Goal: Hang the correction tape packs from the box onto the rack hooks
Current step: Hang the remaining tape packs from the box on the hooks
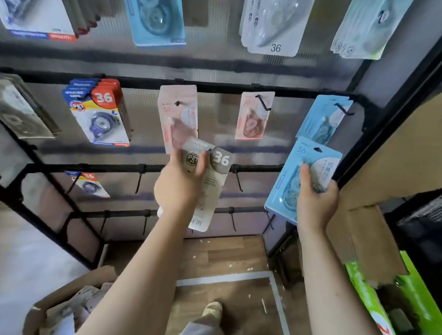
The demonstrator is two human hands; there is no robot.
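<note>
My left hand (181,183) grips a grey pack (209,182) raised toward a hook (238,180); my right hand (316,198) holds blue packs (289,184) ready.

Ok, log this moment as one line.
left hand: holds grey pack | right hand: holds blue pack | rack hooks: bare ahead | neither hung yet

Both your bare arms reach up and away from you, forearms nearly parallel. Your left hand (180,184) is raised at the centre, back toward you, fingers curled round a grey pack (209,189). Your right hand (315,195) is up at the right, thumb extended upward across a blue pack (294,180), fingers wrapped behind it.
</note>
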